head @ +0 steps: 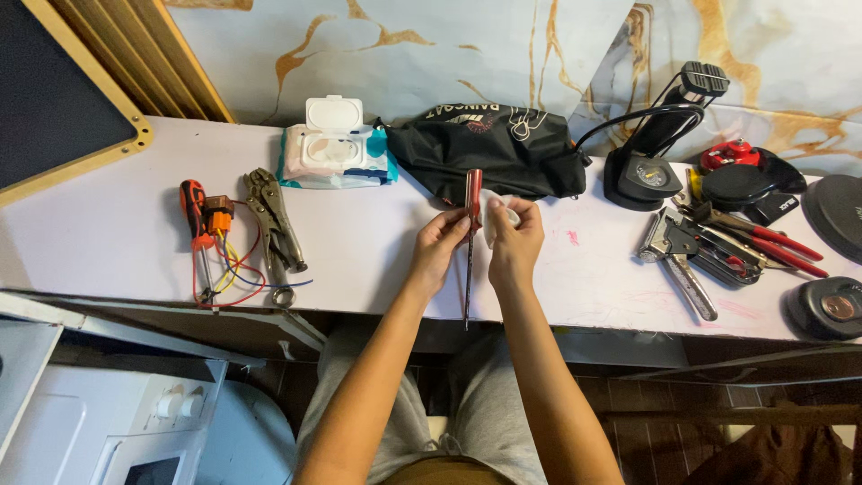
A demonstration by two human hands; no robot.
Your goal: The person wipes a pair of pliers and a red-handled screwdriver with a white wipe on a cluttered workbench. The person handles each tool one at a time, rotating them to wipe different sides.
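Both hands share the grip on one tool: the left hand (439, 244) pinches the screwdriver (470, 235) at the base of its dark red handle, fingers closed round it, while the right hand (514, 241) presses a white wipe (496, 208) against the handle's far side, fingers closed on the cloth. The screwdriver stands nearly upright in the view, handle toward the wall, its thin shaft running down past the front edge of the worktop (117, 229), near the middle of that edge.

To wipe it well, the left hand should stay low on the handle so the tool cannot twist, and the wipe should travel along the handle, not across it. How much of the handle the wipe covers is hard to tell, as the fingers hide it.

Largest of the other things is a black bag (489, 148) at the back edge behind the hands. A pack of wipes (334, 153) with its lid up lies left of the bag. At the right end sits a heap of tools, among them a stapler (675, 256) and red-handled pliers (779, 247). Toward the left end lie locking pliers (274, 220), an orange-handled screwdriver (195, 220) and loose coloured wires (235, 269).
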